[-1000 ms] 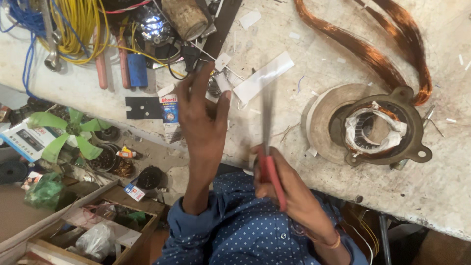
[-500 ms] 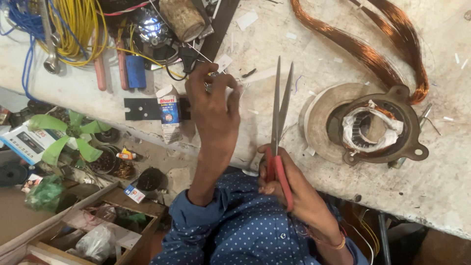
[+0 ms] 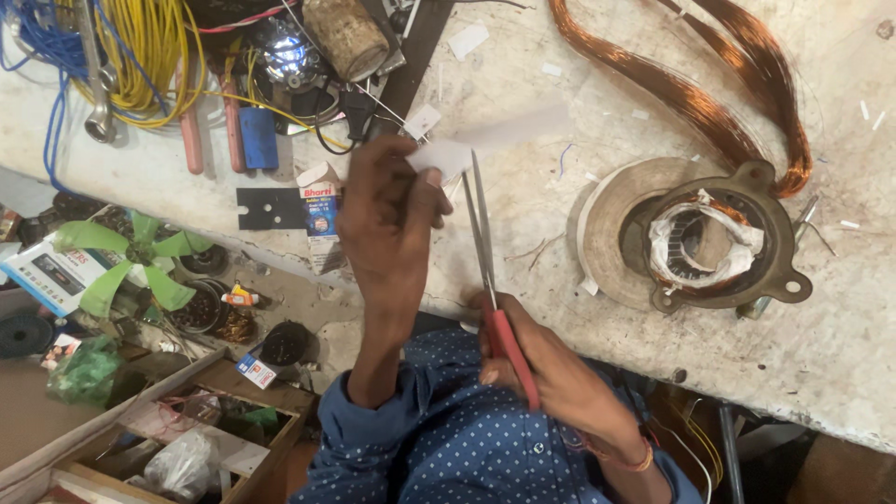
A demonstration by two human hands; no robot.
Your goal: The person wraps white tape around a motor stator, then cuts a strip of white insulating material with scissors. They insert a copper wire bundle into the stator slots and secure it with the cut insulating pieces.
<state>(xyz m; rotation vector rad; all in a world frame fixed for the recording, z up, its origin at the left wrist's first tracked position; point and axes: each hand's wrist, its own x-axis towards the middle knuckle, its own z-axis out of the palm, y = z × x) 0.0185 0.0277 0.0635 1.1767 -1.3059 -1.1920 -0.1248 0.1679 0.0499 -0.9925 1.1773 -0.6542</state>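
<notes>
just left of the motor stator (image 3: pixel 705 241), the left hand (image 3: pixel 387 219) pinches a white paper strip (image 3: pixel 443 154). the right hand (image 3: pixel 541 373) grips red-handled scissors (image 3: pixel 487 271), blades nearly closed at the strip

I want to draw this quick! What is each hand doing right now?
Left hand: closed, pinching a small white paper strip.
Right hand: closed around the red handles of long steel scissors, blades slightly open at the paper.

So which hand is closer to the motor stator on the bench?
Right. The right hand, gripping the red-handled scissors, is below-left of the motor stator; the left hand is farther left, holding white paper.
</notes>
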